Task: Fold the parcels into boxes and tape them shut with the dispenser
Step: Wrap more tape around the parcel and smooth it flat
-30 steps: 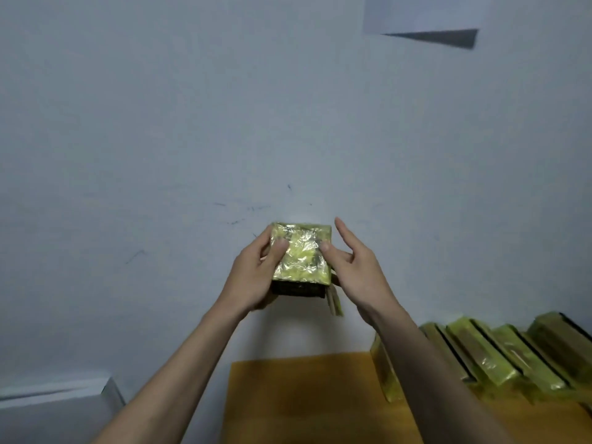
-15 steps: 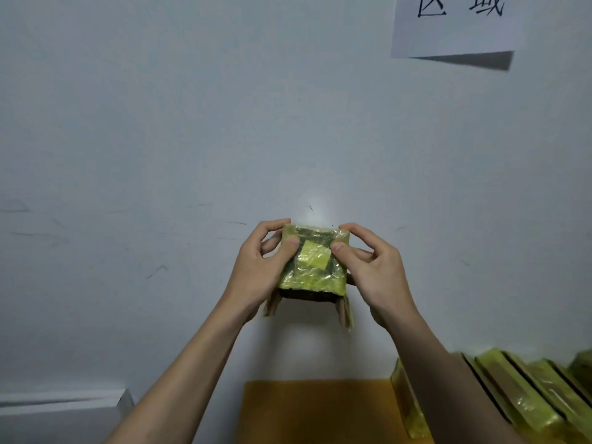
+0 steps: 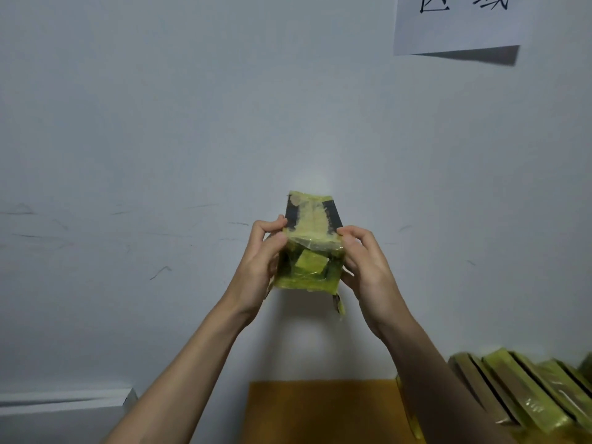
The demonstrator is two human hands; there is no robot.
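Observation:
I hold a small dark box [image 3: 309,267] wrapped in yellow-green tape up in front of the white wall. Its top flap [image 3: 314,217] stands open and upright, dark with a strip of torn tape down its middle. My left hand [image 3: 259,261] grips the box's left side, thumb at the flap's hinge. On the right side my right hand [image 3: 365,261] grips it, fingers curled at the top edge. A loose flap [image 3: 339,304] hangs from the lower right corner. No tape dispenser is in view.
An orange-yellow table top [image 3: 320,411] lies below my arms. A row of several flat, yellow-taped parcels [image 3: 512,392] leans at the right. A paper sign [image 3: 458,24] hangs on the wall at top right. A white ledge [image 3: 64,398] sits at lower left.
The box's top flap has swung up and open. Both hands have shifted their grip to the upper corners, and the box sits slightly higher in view.

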